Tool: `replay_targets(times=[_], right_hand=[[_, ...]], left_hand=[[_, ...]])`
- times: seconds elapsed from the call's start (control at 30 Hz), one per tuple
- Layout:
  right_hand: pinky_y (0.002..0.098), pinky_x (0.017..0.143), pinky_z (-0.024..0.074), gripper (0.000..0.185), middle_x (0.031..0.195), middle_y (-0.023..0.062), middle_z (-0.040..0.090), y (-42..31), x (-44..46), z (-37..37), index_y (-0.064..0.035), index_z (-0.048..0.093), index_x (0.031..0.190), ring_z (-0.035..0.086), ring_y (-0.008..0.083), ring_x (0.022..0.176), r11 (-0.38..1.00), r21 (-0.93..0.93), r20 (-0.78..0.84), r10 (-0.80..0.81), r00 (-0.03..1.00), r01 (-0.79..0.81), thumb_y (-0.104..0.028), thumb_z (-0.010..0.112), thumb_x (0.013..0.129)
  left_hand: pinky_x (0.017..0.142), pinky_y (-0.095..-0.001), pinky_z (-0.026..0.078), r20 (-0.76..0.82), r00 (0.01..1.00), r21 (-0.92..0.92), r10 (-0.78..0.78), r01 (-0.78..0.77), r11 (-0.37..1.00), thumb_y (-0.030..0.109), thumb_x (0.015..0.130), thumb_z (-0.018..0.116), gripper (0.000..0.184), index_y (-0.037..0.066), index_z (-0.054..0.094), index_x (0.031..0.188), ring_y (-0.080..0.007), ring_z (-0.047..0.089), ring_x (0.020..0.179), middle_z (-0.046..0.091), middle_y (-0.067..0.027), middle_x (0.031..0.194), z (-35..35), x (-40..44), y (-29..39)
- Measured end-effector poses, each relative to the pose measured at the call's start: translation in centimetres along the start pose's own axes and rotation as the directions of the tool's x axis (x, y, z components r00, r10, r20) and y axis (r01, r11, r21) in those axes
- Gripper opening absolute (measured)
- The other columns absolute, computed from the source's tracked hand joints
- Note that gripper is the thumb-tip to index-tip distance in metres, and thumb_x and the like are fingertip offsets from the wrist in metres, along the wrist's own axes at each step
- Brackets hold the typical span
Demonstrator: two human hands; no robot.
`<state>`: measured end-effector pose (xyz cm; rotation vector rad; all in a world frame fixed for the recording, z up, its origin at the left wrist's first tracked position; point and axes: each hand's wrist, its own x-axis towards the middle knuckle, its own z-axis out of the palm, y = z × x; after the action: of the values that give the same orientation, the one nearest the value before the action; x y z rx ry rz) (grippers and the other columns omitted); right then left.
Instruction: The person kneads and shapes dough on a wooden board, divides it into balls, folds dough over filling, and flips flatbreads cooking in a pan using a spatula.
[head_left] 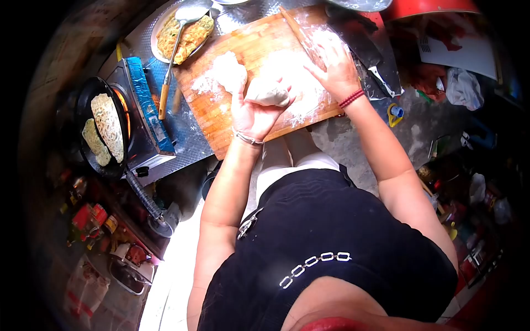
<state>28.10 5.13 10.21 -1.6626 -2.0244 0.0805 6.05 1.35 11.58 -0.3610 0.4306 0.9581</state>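
My left hand (pixel 253 117) is palm up at the near side of the wooden board (pixel 204 105), its fingers curled about a pale lump of dough (pixel 268 92). Another piece of dough (pixel 233 74) lies on the board just beyond it, dusted with flour. Over the floured right part of the board, my right hand (pixel 338 70) has its fingers spread, palm down. Close to those fingers a thin wooden rolling pin (pixel 293 25) lies slanted; glare hides whether they touch it.
On the left, a black frying pan (pixel 83 143) with two flatbreads (pixel 107 121) sits on a lit stove (pixel 144 110). Behind the board's left corner are a bowl of yellow filling (pixel 190 39) and a spatula (pixel 167 83). A knife (pixel 369 52) lies at right.
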Motion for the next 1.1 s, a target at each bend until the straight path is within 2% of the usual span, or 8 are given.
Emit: replay_targets(times=[0.1,0.5,0.6,0.7,0.77,0.8,0.9,1.1], right_hand=[[0.0406,0.091,0.0423,0.059,0.111,0.02,0.051,2.7,-2.4,2.6,-0.0053,0.047,0.124,0.051,0.0358,0.105,0.986,-0.028,0.269,0.168,0.949,-0.166,-0.023,0.071,0.073],[0.0381,0.078,0.0482,0.041,0.101,0.0142,0.057,8.3,4.1,3.5,-0.0064,0.053,0.114,0.056,0.0288,0.093,0.943,-0.328,-0.05,-0.069,0.996,0.049,-0.013,0.064,0.076],[0.0365,0.08,0.0482,0.049,0.104,0.0129,0.058,2.4,3.2,1.7,-0.0051,0.054,0.117,0.057,0.0266,0.094,0.977,0.164,-0.028,-0.131,0.991,0.133,-0.02,0.071,0.074],[0.0377,0.087,0.0469,0.059,0.105,0.0142,0.055,-4.6,0.5,-0.4,-0.0093,0.052,0.122,0.057,0.0315,0.096,0.745,0.666,0.163,-0.194,0.967,0.037,-0.035,0.072,0.074],[0.0378,0.079,0.0504,0.056,0.1,0.0159,0.055,-6.2,-0.1,0.5,-0.0093,0.052,0.12,0.059,0.0299,0.089,0.853,0.448,-0.028,-0.284,0.958,0.266,-0.036,0.072,0.075],[0.036,0.07,0.0529,0.053,0.097,0.0156,0.055,-6.2,-0.5,1.0,-0.0074,0.054,0.113,0.061,0.0277,0.085,0.869,0.465,0.008,-0.194,0.981,0.168,-0.037,0.072,0.073],[0.0335,0.063,0.0534,0.047,0.095,0.0147,0.055,-5.6,-0.8,1.9,-0.0055,0.057,0.103,0.061,0.0274,0.076,0.825,0.563,0.019,-0.068,0.998,0.046,-0.038,0.072,0.073],[0.0332,0.058,0.0483,0.029,0.075,0.0093,0.058,-5.5,-0.5,-0.1,-0.0044,0.06,0.082,0.057,0.026,0.064,0.746,0.618,-0.03,-0.294,0.955,0.249,-0.029,0.073,0.072]], left_hand=[[0.104,-0.0593,0.028,-0.022,0.999,0.022,0.035,-0.035,0.999,0.044,0.085,0.056,0.064,0.003,0.039,0.131,-0.0455,0.035,0.124,0.037,-0.0235,0.136,-0.7,0.3,0.3],[0.102,-0.0592,0.026,-0.195,0.976,0.121,0.1,-0.078,0.99,0.055,0.09,0.04,0.06,0.01,0.043,0.129,-0.0321,0.037,0.127,0.046,-0.0131,0.133,-0.7,1.3,-0.2],[0.101,-0.0576,0.026,-0.183,0.982,0.058,0.055,-0.045,0.997,0.057,0.09,0.034,0.061,0.01,0.045,0.128,-0.0311,0.04,0.124,0.049,-0.0123,0.129,-0.8,1.7,-0.5],[0.099,-0.0524,0.032,-0.115,0.993,0.012,-0.014,0.016,1.0,0.057,0.09,0.035,0.059,0.011,0.047,0.125,-0.0283,0.046,0.117,0.052,-0.0121,0.124,-1.0,2.2,-0.7],[0.095,-0.0462,0.039,-0.115,0.992,0.013,-0.055,0.057,0.998,0.057,0.089,0.04,0.055,0.013,0.05,0.121,-0.0247,0.05,0.112,0.055,-0.0121,0.119,-0.1,2.0,-1.4],[0.095,-0.0445,0.041,0.404,0.882,-0.167,-0.243,0.333,0.928,0.056,0.089,0.041,0.056,0.012,0.049,0.122,-0.0247,0.051,0.111,0.055,-0.0152,0.117,-1.8,2.5,-0.7],[0.096,-0.0474,0.039,-0.124,0.991,0.104,-0.059,0.072,0.992,0.053,0.09,0.042,0.054,0.011,0.048,0.123,-0.0254,0.052,0.109,0.055,-0.015,0.117,-1.0,1.1,-2.3],[0.09,-0.0457,0.045,0.085,0.972,0.285,-0.218,0.186,0.94,0.044,0.087,0.055,0.054,0.004,0.048,0.121,-0.0243,0.057,0.101,0.057,-0.0131,0.114,0.0,0.1,-0.4]])
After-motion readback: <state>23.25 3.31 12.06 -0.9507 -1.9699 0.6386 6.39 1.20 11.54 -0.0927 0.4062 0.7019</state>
